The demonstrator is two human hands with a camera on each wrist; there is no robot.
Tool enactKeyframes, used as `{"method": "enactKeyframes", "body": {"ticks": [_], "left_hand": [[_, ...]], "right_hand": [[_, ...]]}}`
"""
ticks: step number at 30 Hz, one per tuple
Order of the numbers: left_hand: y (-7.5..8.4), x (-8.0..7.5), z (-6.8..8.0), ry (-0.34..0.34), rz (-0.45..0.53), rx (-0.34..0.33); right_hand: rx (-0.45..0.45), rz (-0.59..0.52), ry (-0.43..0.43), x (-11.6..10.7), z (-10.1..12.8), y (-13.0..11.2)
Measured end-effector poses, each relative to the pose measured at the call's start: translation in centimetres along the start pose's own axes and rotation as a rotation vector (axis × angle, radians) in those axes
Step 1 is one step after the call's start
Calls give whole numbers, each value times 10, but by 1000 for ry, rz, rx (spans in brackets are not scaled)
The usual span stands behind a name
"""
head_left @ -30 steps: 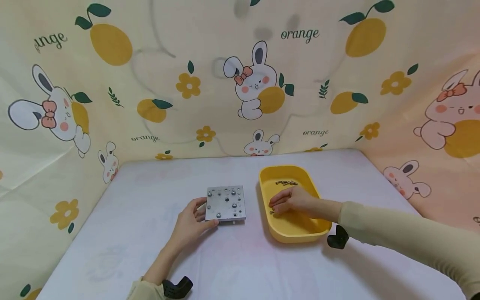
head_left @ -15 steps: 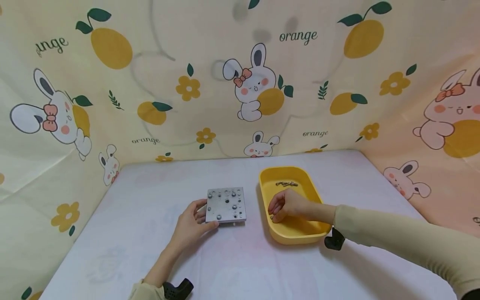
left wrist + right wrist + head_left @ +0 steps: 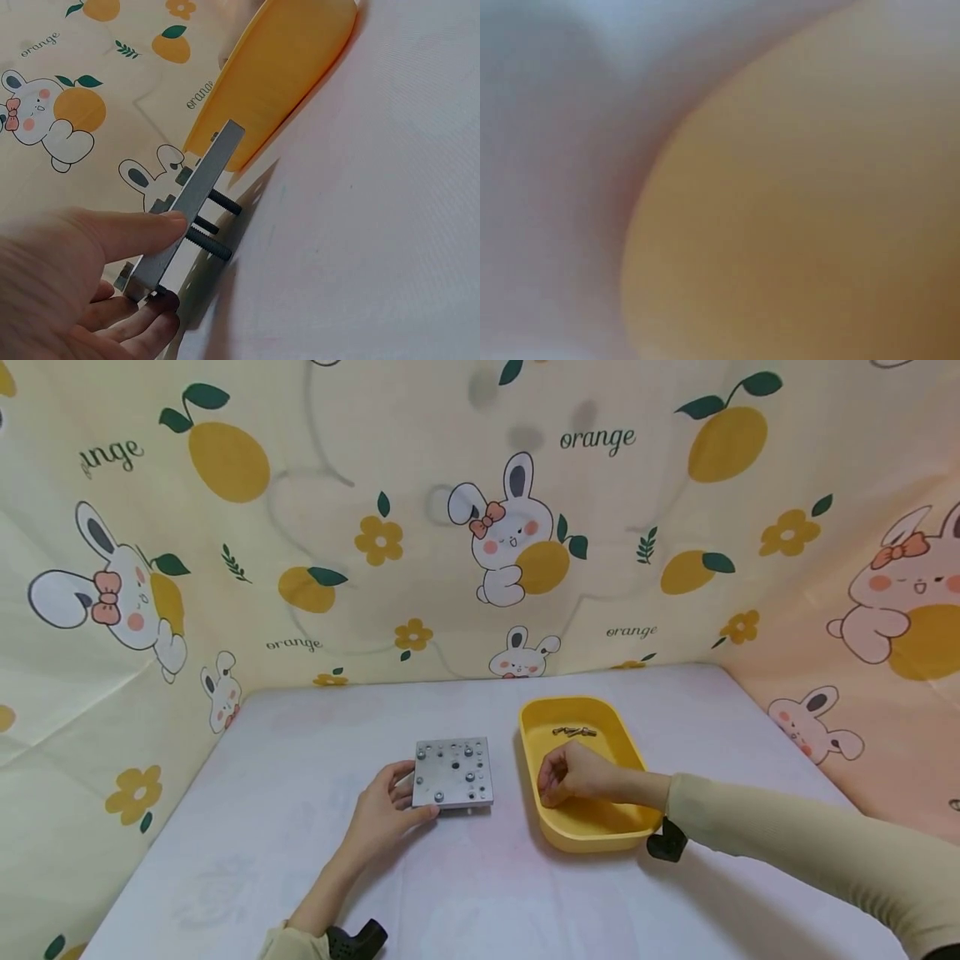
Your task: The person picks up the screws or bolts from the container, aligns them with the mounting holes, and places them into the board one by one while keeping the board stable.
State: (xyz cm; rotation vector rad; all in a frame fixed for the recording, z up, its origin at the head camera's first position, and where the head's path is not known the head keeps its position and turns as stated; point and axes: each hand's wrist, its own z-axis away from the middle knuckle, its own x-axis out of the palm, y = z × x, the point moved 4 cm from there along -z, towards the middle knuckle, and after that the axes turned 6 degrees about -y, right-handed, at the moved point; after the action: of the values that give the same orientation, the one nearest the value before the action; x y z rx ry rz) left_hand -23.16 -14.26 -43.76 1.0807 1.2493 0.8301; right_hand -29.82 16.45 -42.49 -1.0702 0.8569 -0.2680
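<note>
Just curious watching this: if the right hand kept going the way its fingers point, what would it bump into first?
The right hand curls down inside the yellow tray, so it would probably meet the tray's floor first. Depth is hard to judge.

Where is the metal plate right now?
In the head view, the metal plate sits mid-table, just left of the yellow tray, its near-left corner held by the left hand.

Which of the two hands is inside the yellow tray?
The right hand, with fingers curled over the near part of the yellow tray. The left hand instead holds the metal plate outside it.
</note>
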Motion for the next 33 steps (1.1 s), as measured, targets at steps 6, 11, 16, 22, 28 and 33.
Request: {"method": "enactKeyframes", "body": {"ticks": [6,11,16,22,28,33], "left_hand": [[0,-1,0,8,13,3],[-1,-1,1,14,-2,-5],[-1,0,1,11,0,0],[-2,1,2,13,3,5],[0,4,3,-8,0,13],[-1,2,1,9,-23,4]], "right_hand": [[-97,212,-26,1,-2,-8],[-89,175,-39,4,-3,-7],[-70,120,-52,3,-4,-3],[0,-13,-52,-4,0,5],[66,-193,-14,-13,9,6],[55,-298,39,-21,12,-1]]}}
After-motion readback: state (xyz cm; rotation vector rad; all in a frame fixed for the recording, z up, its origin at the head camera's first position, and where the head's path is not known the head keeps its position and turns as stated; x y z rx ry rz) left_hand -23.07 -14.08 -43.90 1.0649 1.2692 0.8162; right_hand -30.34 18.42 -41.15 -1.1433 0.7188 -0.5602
